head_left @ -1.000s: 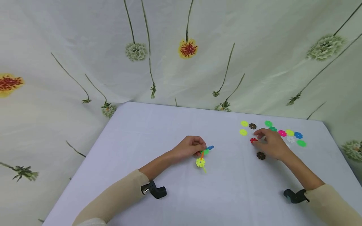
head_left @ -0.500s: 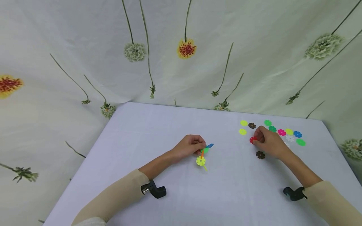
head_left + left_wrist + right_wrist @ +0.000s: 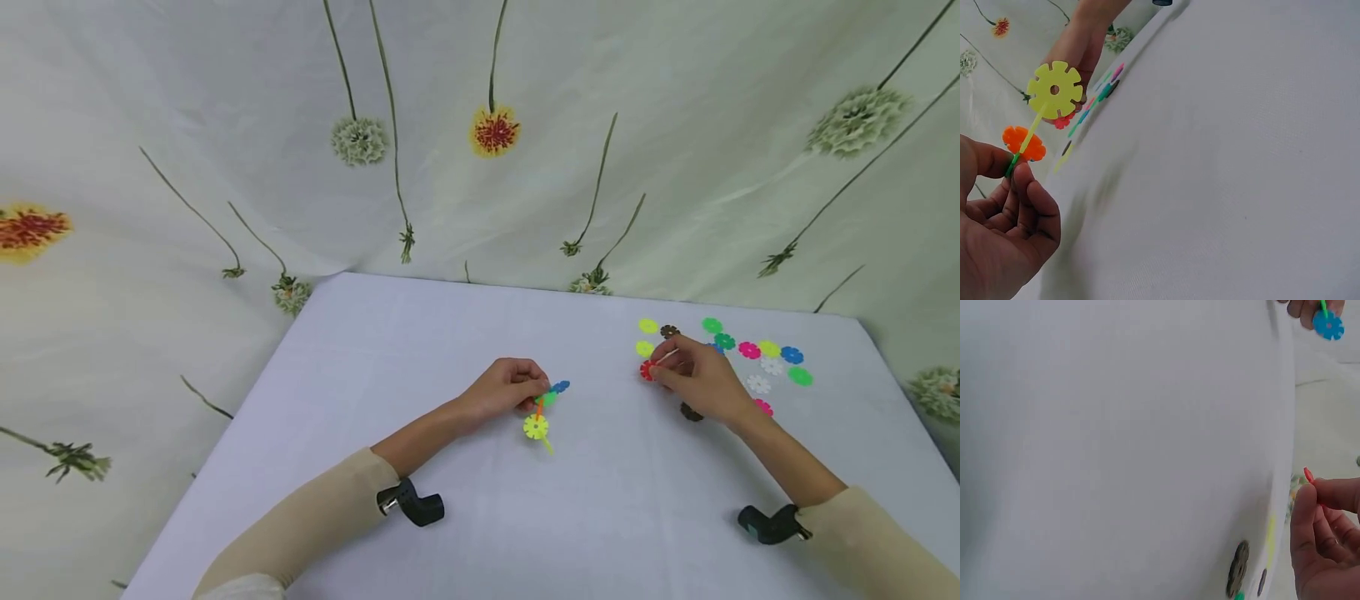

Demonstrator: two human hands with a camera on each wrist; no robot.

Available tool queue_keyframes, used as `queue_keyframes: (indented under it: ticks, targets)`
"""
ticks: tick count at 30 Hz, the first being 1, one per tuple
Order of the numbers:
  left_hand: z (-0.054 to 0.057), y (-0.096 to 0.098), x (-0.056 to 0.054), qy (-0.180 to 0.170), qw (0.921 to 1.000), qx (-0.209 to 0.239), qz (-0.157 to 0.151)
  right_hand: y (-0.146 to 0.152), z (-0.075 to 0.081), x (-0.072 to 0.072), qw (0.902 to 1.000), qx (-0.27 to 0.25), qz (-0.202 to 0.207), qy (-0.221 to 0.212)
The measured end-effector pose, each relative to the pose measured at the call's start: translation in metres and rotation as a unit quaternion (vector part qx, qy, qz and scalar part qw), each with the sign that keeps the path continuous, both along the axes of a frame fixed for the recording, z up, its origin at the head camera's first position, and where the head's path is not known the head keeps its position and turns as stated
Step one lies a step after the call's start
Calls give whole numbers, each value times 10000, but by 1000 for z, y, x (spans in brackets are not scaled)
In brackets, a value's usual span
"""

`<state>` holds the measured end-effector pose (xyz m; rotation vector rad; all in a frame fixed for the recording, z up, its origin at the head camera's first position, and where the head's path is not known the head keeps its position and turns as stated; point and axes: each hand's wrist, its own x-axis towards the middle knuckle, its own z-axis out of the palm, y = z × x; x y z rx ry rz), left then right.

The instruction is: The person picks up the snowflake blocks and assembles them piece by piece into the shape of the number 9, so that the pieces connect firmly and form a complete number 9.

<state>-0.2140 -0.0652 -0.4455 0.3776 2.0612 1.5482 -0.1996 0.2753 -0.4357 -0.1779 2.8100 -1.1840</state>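
My left hand (image 3: pixel 504 392) pinches a small chain of slotted plastic discs above the white table. Its green disc (image 3: pixel 1012 165) is between thumb and fingers. An orange disc (image 3: pixel 1034 149), a yellow disc (image 3: pixel 1038 97) and a blue disc (image 3: pixel 559 387) are joined on, with a second yellow piece seen edge-on below. To the right, my right hand (image 3: pixel 705 382) pinches a red slotted disc (image 3: pixel 647 371) between thumb and fingertips. The right wrist view shows this red disc nearly edge-on, raised off the table. A brown disc (image 3: pixel 692 412) lies partly hidden under that hand.
Loose discs lie around and beyond my right hand: yellow (image 3: pixel 648 326), brown (image 3: pixel 669 331), green (image 3: pixel 800 377), blue (image 3: pixel 792 355), white (image 3: pixel 758 384) and pink (image 3: pixel 749 350) among them. A patterned flower cloth (image 3: pixel 435 200) hangs behind the table's far edge.
My right hand has taken hold of the red disc, lifted it and moved it left. White and pink discs it covered now show. The left hand stays nearly still with its chain.
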Motion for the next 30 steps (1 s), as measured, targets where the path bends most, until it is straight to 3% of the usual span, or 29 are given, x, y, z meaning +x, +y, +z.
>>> queue_keyframes:
  ticks: [6, 10, 19, 30]
  targets:
    - [0, 1, 3, -73, 10000, 11, -13, -35, 6, 8, 9941, -972, 284, -395]
    - [-1, 3, 4, -46, 10000, 12, -19, -53, 7, 12, 9876, -1336, 503, -650]
    - [-1, 3, 6, 55, 9999, -10, -138, -72, 4, 14, 9753, -1811, 829, -957]
    - [-4, 4, 5, 99, 9996, -12, -252, -77, 2, 14, 9727, -1927, 913, -917]
